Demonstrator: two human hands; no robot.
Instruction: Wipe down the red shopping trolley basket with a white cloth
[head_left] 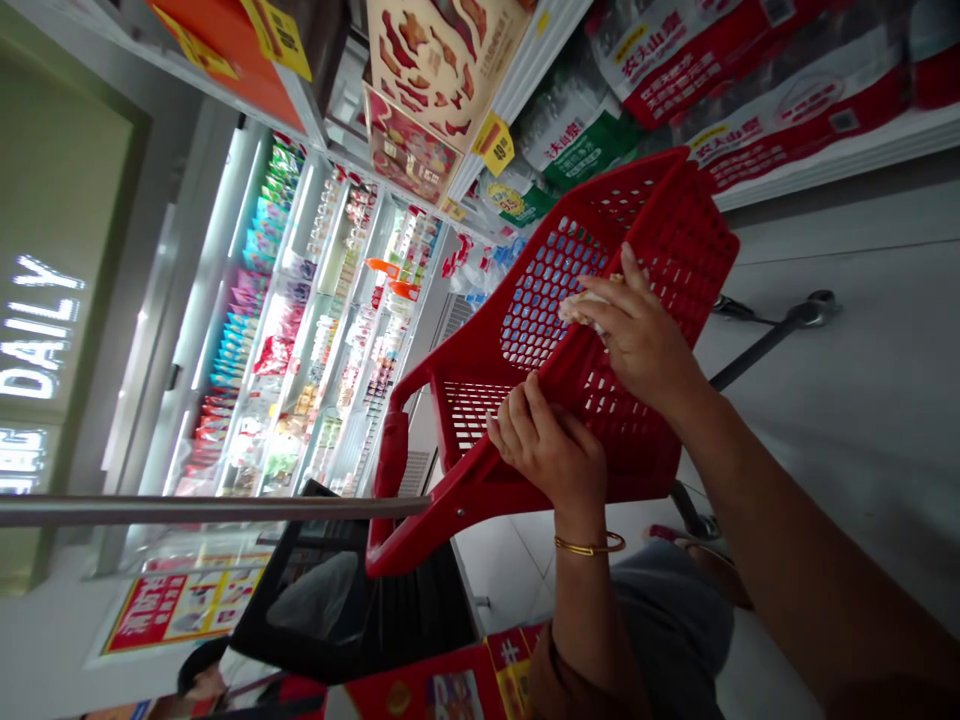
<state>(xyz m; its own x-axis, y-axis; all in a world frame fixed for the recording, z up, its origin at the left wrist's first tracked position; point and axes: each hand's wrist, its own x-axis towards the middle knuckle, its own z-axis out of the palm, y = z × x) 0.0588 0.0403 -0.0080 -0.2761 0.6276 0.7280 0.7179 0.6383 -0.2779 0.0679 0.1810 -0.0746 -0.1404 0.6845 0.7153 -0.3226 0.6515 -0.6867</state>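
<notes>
The view is turned on its side. A red plastic shopping cart [637,440] with perforated walls fills the middle. My left hand [555,440], with a gold bangle at its wrist, has its fingers curled over the cart's side rim. My right hand [649,340] lies against the same rim farther along and holds a crumpled whitish tissue [589,308] under its fingers. Part of the tissue is hidden by those fingers. The cart's handle [391,450] is beyond my left hand. A grey metal pole [210,510] reaches to the handle end.
Wrapped packs of bottled water [795,120] line a low shelf beside the cart. A lit refrigerated display [300,340] holds several rows of packages. A cart caster [821,305] touches the tiled floor. A black crate [360,590] and a person [225,675] are at the lower left.
</notes>
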